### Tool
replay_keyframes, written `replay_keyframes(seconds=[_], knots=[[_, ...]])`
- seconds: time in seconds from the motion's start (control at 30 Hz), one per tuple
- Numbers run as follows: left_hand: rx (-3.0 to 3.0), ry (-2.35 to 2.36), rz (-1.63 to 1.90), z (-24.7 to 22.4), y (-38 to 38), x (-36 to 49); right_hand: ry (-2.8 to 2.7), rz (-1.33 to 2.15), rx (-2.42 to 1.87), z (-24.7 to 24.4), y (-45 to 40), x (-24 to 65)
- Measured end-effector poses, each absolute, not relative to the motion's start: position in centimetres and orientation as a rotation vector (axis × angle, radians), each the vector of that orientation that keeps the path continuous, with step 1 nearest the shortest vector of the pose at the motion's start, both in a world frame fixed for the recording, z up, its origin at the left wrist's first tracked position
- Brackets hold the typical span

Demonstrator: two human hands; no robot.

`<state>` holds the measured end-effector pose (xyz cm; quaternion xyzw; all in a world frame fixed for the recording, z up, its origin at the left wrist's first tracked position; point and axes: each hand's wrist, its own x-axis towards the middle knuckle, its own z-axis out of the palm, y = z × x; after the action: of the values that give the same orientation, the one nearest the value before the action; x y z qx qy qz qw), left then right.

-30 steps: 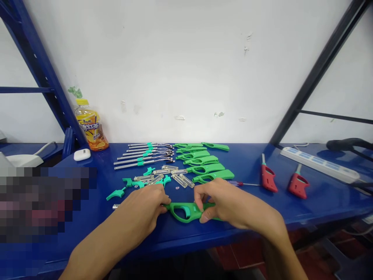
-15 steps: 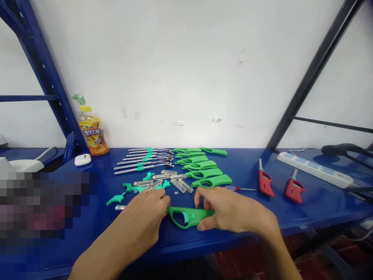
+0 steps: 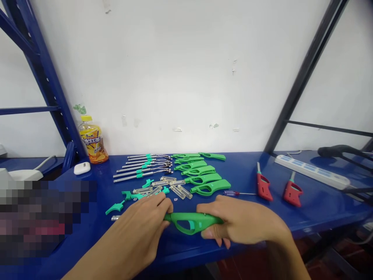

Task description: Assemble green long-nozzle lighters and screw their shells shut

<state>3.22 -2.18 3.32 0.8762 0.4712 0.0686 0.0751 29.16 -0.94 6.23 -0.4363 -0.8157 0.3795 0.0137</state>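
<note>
Near the front edge of the blue table, both my hands grip a green lighter (image 3: pixel 201 221) with a long metal tube. My left hand (image 3: pixel 145 221) is closed around its front end; the metal tip (image 3: pixel 115 218) sticks out to the left of that hand. My right hand (image 3: pixel 233 219) wraps the handle, thumb below and fingers on top. A teal trigger (image 3: pixel 191 224) shows in the finger loop. Just beyond my hands lie clear fuel tanks (image 3: pixel 177 191), teal triggers (image 3: pixel 115 208) and green handle shells (image 3: pixel 210 187).
Metal tubes with wires (image 3: pixel 136 175) lie in a row at the back. To the right are a screwdriver (image 3: pixel 233 193), two red lighters (image 3: pixel 264 187) and a white power strip (image 3: pixel 311 170). A drink bottle (image 3: pixel 94 144) and a white case (image 3: pixel 82 168) stand at the left.
My right hand has closed further round the handle, its fingers now curled beneath. The lighter sits slightly lower and further right in view, and the camera has tilted up a little.
</note>
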Motion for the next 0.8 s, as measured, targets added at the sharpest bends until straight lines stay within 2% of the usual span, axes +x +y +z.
replay_keyframes(seconds=[0.3,0.5,0.6,0.8], knots=[[2.827,1.465,0.571,2.6,0.3,1.3,-2.389,1.31,-1.317,5.8,0.5,35.1],[2.946,1.305,0.315,2.7,0.9,3.1,-2.336,1.431,-1.215,5.9,0.5,35.1],[2.981,1.3,0.196,2.1,0.5,4.5,-2.362,1.379,-1.249,6.4,0.5,33.9],[2.875,1.377,0.213,2.6,-0.4,4.8,-2.331,1.301,-1.242,7.0,0.4,33.5]])
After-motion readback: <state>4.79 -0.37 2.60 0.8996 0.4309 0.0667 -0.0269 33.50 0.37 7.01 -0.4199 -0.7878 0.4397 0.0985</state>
